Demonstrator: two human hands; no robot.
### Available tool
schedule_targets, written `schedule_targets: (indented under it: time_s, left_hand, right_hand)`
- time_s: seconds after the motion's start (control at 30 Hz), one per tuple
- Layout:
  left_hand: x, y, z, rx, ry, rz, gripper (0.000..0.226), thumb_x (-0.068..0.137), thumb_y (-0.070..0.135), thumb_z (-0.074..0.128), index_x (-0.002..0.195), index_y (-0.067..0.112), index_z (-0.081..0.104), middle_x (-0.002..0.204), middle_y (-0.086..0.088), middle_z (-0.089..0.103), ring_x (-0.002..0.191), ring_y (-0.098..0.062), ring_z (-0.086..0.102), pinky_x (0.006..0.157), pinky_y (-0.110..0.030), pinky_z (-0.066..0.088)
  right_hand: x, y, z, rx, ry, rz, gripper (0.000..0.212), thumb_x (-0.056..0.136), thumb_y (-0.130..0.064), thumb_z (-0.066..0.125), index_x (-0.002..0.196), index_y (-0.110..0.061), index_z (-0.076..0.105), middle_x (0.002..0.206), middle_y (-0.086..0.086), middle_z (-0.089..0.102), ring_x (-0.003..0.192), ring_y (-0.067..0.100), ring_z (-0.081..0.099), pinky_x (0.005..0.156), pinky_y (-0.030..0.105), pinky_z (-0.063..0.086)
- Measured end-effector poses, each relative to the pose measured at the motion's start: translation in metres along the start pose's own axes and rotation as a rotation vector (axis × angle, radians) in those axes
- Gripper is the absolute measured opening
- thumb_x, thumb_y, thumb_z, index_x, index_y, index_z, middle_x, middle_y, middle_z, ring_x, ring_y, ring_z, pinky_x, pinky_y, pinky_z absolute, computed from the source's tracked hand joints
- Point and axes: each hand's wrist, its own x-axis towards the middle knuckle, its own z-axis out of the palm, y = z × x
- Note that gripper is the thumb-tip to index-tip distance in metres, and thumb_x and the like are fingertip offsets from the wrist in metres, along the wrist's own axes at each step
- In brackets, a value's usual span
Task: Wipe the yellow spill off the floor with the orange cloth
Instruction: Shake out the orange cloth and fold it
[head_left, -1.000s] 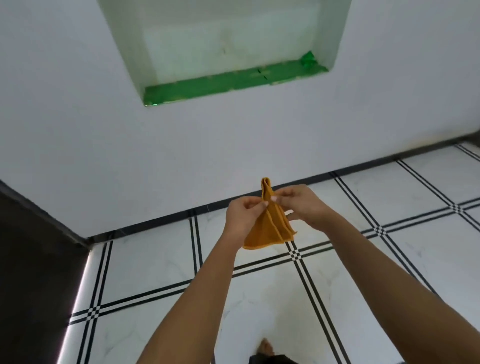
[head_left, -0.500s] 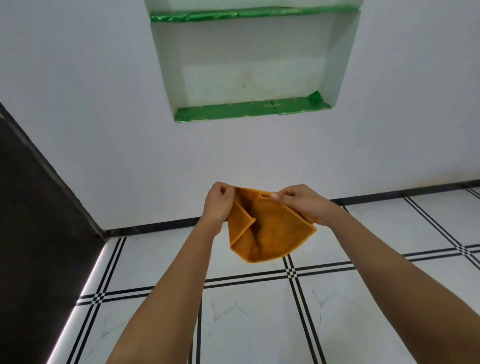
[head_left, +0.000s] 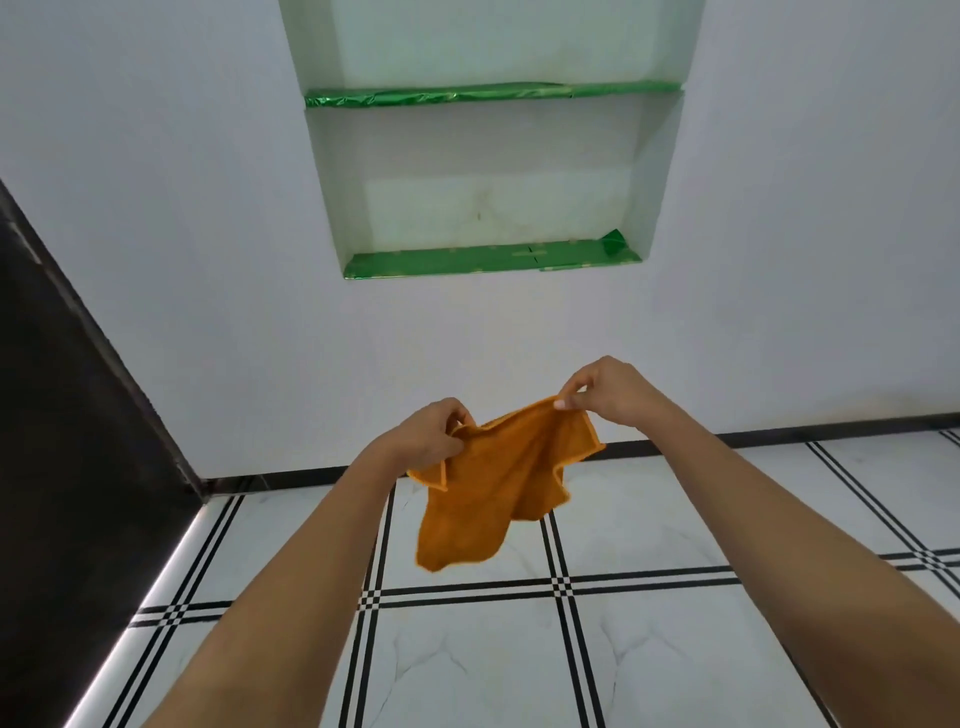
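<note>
The orange cloth (head_left: 488, 488) hangs spread out in the air in front of me, above the white tiled floor (head_left: 649, 649). My left hand (head_left: 426, 439) pinches its upper left edge. My right hand (head_left: 608, 392) pinches the upper right edge between thumb and fingers, a little higher. The lower part of the cloth droops loose. No yellow spill shows on the floor in this view.
A white wall (head_left: 156, 260) stands ahead with a recessed niche holding two green-lined shelves (head_left: 488, 262). A dark panel (head_left: 62, 415) runs along the left. Black skirting (head_left: 779, 436) edges the floor, which has black double-line tile borders.
My hands have moved apart and pulled the bunched cloth open into a hanging sheet. The view has tilted upward, showing more of the niche.
</note>
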Motion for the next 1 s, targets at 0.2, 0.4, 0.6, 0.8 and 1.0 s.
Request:
schedule_targets:
  time_s: [0.2, 0.4, 0.6, 0.8, 1.0]
  left_hand:
    - [-0.002, -0.002, 0.001, 0.005, 0.083, 0.010, 0.023, 0.081, 0.000, 0.051, 0.094, 0.018, 0.057, 0.089, 0.001, 0.055, 0.080, -0.014, 0.053, 0.061, -0.019, 0.042]
    - [0.001, 0.017, 0.009, -0.026, 0.104, 0.124, 0.028, 0.092, 0.000, 0.046, 0.093, 0.015, 0.070, 0.093, 0.005, 0.061, 0.084, -0.008, 0.055, 0.069, -0.016, 0.043]
    - [0.003, 0.040, 0.012, -0.039, 0.093, 0.222, 0.029, 0.090, -0.003, 0.048, 0.085, 0.012, 0.071, 0.094, 0.000, 0.061, 0.092, -0.017, 0.059, 0.081, -0.023, 0.049]
    - [0.005, 0.048, 0.011, -0.109, 0.199, 0.222, 0.017, 0.089, 0.009, 0.059, 0.101, 0.020, 0.057, 0.095, 0.000, 0.062, 0.086, -0.016, 0.060, 0.071, -0.018, 0.048]
    - [0.009, 0.047, 0.012, -0.090, 0.200, 0.198, 0.047, 0.085, 0.013, 0.065, 0.128, 0.022, 0.049, 0.111, -0.002, 0.057, 0.089, -0.017, 0.060, 0.073, -0.023, 0.051]
  right_hand:
    - [0.004, 0.013, -0.005, 0.257, 0.113, 0.139, 0.017, 0.085, -0.019, 0.067, 0.096, -0.006, 0.066, 0.079, 0.008, 0.067, 0.062, 0.015, 0.062, 0.056, 0.022, 0.049]
    - [0.005, 0.019, -0.006, 0.628, 0.267, 0.230, 0.023, 0.077, -0.025, 0.075, 0.084, -0.005, 0.066, 0.078, 0.009, 0.068, 0.073, 0.020, 0.067, 0.066, 0.026, 0.056]
    - [0.011, 0.007, 0.011, 0.687, 0.258, 0.265, 0.028, 0.080, 0.006, 0.063, 0.100, -0.012, 0.057, 0.096, 0.016, 0.062, 0.077, 0.025, 0.064, 0.072, 0.038, 0.057]
    - [0.011, -0.010, 0.003, 0.315, -0.119, -0.005, 0.043, 0.083, 0.004, 0.062, 0.118, -0.020, 0.054, 0.107, 0.008, 0.062, 0.094, 0.021, 0.061, 0.075, 0.027, 0.052]
    - [0.008, -0.021, -0.004, 0.222, -0.211, -0.124, 0.040, 0.082, -0.007, 0.068, 0.117, -0.021, 0.057, 0.119, 0.010, 0.063, 0.106, 0.027, 0.061, 0.087, 0.035, 0.051]
